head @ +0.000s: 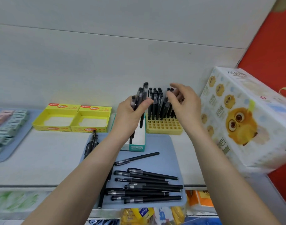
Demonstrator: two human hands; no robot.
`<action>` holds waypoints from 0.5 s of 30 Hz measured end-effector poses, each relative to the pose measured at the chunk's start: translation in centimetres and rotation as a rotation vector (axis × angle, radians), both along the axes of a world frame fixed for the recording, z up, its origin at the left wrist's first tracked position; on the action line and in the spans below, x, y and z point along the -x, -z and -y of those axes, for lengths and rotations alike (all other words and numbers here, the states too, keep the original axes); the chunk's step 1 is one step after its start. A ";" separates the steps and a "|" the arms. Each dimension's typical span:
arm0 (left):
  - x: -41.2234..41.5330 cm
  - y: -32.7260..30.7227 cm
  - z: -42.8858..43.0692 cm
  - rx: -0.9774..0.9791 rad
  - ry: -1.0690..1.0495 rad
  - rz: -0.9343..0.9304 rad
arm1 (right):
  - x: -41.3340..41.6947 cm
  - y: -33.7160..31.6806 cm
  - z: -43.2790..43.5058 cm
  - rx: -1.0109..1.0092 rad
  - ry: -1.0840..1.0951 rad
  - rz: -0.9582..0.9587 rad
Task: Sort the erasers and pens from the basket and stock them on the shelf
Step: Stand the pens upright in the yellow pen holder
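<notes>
black capped plastic pens [143, 93]: left hand [130, 116] is gripping a bundle; right hand [183, 101], fingers loose, is hovering over the part-filled yellow grid holder [163, 127] at one o'clock; loose pens [148, 185] are waiting at six o'clock.

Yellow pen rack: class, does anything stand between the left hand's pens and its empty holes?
Nothing visible does. The front rows of the yellow rack are bare. The standing pens fill only its back rows, where the right hand hovers. The left hand holds its bundle of pens just left of the rack.
</notes>
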State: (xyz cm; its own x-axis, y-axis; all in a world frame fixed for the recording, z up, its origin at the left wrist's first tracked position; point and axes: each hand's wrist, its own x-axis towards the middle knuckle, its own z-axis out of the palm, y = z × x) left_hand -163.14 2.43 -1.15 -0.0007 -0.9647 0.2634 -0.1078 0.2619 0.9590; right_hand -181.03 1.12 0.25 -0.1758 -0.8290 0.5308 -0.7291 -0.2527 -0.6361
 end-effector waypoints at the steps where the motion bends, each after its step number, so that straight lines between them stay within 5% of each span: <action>1: 0.1 0.0 0.0 0.011 0.020 0.074 | -0.6 -0.6 -0.5 -0.009 -0.105 0.110; 3: 0.4 -0.2 0.1 0.028 0.065 0.192 | -1.5 -1.4 -1.4 -0.083 -0.323 0.248; 9: 0.7 -0.5 0.4 -0.001 0.152 0.250 | -0.8 -1.8 -2.3 -0.246 -0.539 0.461; 15: 1.0 0.3 0.8 -0.023 0.166 0.256 | -0.6 -1.0 -2.2 -0.250 -0.480 0.479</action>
State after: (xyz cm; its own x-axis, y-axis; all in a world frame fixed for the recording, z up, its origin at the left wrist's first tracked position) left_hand -164.13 1.64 -1.43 -0.2225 -0.9515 0.2126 -0.3045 0.2750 0.9120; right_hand -180.41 3.29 1.26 0.0723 -0.9599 0.2707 -0.2005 -0.2799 -0.9389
